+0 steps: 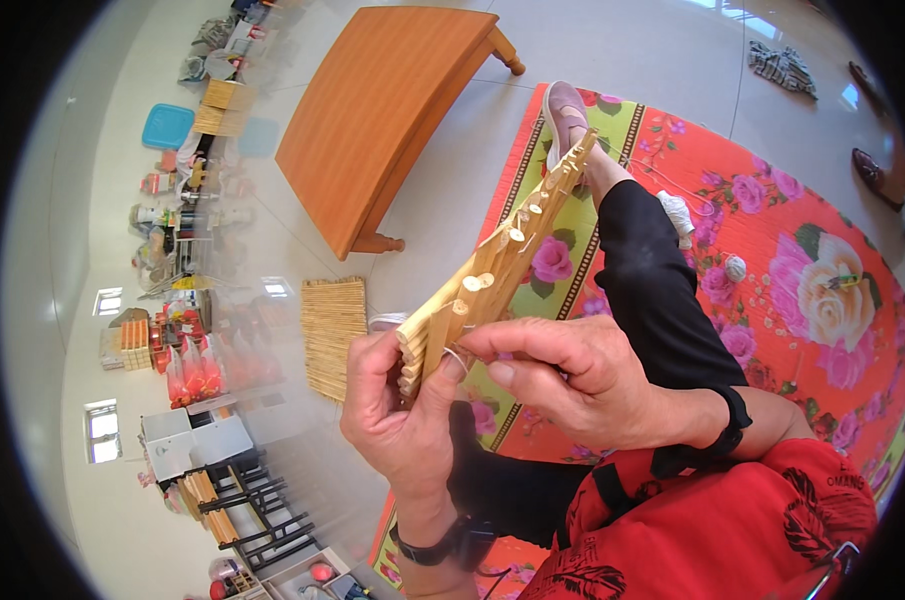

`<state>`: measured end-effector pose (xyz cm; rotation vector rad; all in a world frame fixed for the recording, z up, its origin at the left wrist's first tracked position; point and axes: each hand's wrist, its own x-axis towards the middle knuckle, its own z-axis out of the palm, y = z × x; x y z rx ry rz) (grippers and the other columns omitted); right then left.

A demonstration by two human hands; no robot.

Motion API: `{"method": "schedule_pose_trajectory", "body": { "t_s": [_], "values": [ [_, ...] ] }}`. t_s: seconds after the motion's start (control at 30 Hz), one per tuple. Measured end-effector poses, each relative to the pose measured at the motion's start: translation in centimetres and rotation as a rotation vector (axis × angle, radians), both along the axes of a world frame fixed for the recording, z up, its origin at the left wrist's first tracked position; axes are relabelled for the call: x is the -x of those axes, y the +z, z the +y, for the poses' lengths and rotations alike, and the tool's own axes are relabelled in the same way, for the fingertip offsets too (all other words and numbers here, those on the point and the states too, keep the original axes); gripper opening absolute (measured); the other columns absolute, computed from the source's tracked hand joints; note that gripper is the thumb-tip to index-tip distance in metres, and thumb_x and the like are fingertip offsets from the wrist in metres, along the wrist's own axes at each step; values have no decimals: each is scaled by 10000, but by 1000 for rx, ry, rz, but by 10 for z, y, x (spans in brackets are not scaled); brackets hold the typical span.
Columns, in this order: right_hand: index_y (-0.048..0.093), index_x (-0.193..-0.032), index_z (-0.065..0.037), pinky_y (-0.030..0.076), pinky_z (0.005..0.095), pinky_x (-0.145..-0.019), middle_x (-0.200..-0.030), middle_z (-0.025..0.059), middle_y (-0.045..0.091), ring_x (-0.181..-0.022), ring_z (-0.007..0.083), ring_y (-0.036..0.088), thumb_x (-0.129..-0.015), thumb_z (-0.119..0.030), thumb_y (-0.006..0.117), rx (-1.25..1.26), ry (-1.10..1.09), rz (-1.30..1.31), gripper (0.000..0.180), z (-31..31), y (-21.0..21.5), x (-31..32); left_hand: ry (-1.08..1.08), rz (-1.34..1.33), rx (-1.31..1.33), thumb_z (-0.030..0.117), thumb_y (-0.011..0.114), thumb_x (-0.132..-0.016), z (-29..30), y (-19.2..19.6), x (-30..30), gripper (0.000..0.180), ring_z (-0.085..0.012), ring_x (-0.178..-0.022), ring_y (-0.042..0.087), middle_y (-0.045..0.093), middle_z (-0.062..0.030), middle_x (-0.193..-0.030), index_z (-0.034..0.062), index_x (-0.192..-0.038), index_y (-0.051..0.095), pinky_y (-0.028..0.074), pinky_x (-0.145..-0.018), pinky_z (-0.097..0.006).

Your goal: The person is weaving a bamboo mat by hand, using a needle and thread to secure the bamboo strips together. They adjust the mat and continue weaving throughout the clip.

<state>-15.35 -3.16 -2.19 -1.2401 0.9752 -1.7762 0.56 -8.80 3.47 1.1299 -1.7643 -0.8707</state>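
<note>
My left hand is wrapped round the near end of a long row of pale wooden sticks, whose round cut ends show along it. The sticks slant up and away toward my outstretched foot. A thin white string loops over my left thumb beside the sticks. My right hand is closed just right of that thumb, its index fingertip and thumb at the string. The fingers partly hide where the string runs.
Right of my leg, a white string skein and a small string ball lie on the red floral mat. A stick mat lies on the floor at left. Beyond stands a low wooden table; shelved goods line the left wall.
</note>
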Motion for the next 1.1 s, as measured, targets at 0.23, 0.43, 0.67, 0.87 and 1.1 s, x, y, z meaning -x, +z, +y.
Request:
{"method": "schedule_pose_trajectory", "body": {
  "t_s": [0.23,0.43,0.67,0.87,1.1],
  "values": [
    [694,-1168,-4,593,353,-676,-919,154,751,-795,303,753,-933,-26,679,-30,-40,26,237,5,7,0,13,-32,41,-44,842,-802,4,-1,1,293,-114,-876,556,588,-25,-978,-23,-1037,668,468,-780,-238],
    [706,-1142,-6,591,339,-676,-937,130,755,-796,282,753,-925,-20,700,-34,-113,34,218,12,4,-6,31,-47,53,-46,838,-803,19,-2,10,292,-126,-861,592,610,-41,-988,-4,-1029,657,491,-736,-256],
    [722,-1172,11,532,261,-618,-896,67,742,-710,129,684,-982,-40,676,-172,120,-237,202,36,-12,17,-117,-300,283,-21,844,-797,34,-12,15,383,-240,-949,692,689,-128,-1086,3,-1141,680,569,-801,-335],
    [721,-1230,-3,416,238,-504,-728,24,641,-566,62,525,-1020,-37,630,-341,381,-702,231,67,-41,59,-220,-342,313,-2,826,-831,61,-28,43,470,-278,-1048,670,675,-157,-1174,-1,-1280,685,546,-886,-348],
    [722,-1206,-21,368,265,-458,-605,15,552,-485,85,456,-1023,-42,612,-291,397,-816,215,82,-66,78,-302,-265,393,-34,859,-757,64,-41,68,452,-300,-968,709,664,-123,-1051,15,-1190,738,602,-772,-348]
  ]
}}
